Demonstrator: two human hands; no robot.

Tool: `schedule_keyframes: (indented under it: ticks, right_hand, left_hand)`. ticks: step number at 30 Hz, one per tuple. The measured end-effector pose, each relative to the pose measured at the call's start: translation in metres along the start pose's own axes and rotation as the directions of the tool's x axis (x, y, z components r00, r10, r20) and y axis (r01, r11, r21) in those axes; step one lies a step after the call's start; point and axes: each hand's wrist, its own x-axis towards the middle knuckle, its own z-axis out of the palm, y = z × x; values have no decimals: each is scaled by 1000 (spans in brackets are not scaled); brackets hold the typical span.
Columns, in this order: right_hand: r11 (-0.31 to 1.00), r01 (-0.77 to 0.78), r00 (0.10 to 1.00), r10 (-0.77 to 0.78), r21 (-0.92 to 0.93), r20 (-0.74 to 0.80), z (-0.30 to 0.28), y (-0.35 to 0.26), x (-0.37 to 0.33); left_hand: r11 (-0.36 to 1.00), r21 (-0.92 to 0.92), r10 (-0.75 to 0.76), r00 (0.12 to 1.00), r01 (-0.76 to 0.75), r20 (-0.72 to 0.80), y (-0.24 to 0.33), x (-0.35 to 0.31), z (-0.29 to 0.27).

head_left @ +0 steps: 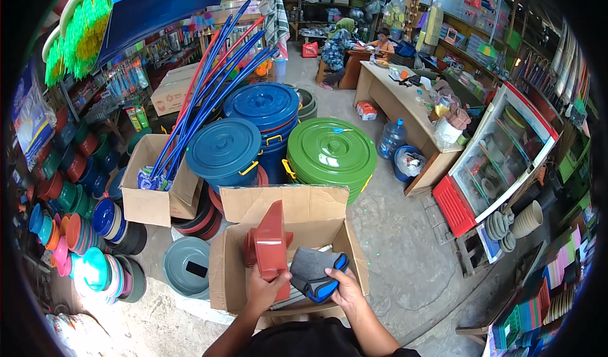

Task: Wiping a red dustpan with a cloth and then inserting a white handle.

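Observation:
Over an open cardboard box [218, 275], my left hand [265, 292] grips the lower end of a tapering red-brown plastic piece [272, 243], which stands upright with its narrow tip up. More red-brown plastic [251, 250] shows behind it; whether the two are joined I cannot tell. My right hand [345, 289] is closed on a folded grey cloth item [311, 265] with black and bright blue edges, thumb on top. The cloth's left edge comes close to my left fingers. Beneath my hands, pale long pieces lie in the box, mostly hidden.
Lidded bins, blue [225, 145] and green [332, 151], stand beyond the box. At left are a grey basin [183, 265] holding a dark phone-like slab [197, 268], a carton [147, 195] with blue and red poles, and stacked basins. A glass cabinet [500, 161] leans at right; people sit far back.

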Motion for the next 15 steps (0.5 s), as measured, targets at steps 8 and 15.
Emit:
schedule_keyframes:
  ticks: [8,15]
  right_hand:
    - [931,-290,929,330,-223,169,-27,14,12]
    - [926,-377,853,352,-13,386,-50,-4,11]
  left_hand:
    - [993,117,26,999,-22,-38,0,-1,-4]
    - [995,34,-90,992,93,-91,18,-7,-4]
